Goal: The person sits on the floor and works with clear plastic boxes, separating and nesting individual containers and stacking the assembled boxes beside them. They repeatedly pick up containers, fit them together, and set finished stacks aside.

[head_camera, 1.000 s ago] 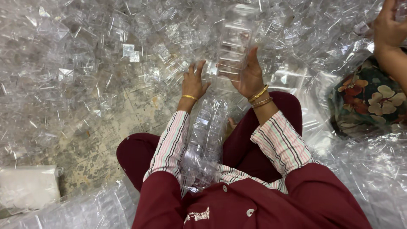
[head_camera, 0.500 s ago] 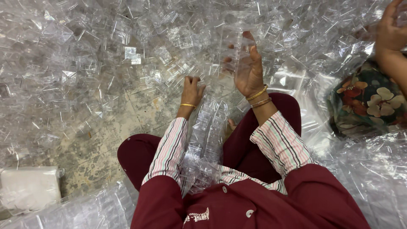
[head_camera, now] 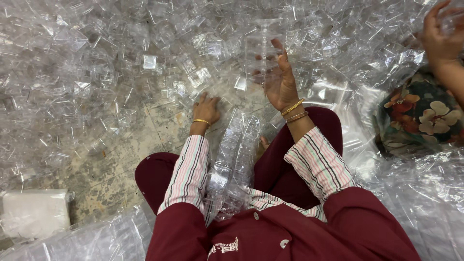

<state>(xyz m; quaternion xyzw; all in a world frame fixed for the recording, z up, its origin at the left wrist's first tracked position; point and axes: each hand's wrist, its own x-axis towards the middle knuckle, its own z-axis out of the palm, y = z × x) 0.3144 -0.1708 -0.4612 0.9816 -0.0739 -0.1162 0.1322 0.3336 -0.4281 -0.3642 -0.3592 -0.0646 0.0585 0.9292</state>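
Head view, looking down: the right hand (head_camera: 280, 82) is raised just above centre frame, fingers wrapped around a stack of clear plastic cups (head_camera: 263, 50) that sticks up toward the top edge. The left hand (head_camera: 207, 108) sits lower and left of it, fingers curled down onto the loose clear pieces (head_camera: 121, 72) on the floor; can't tell if it's actually gripping one. A long nested stack (head_camera: 234, 164) lies between the knees. Another person's hand (head_camera: 440, 41) shows top right.
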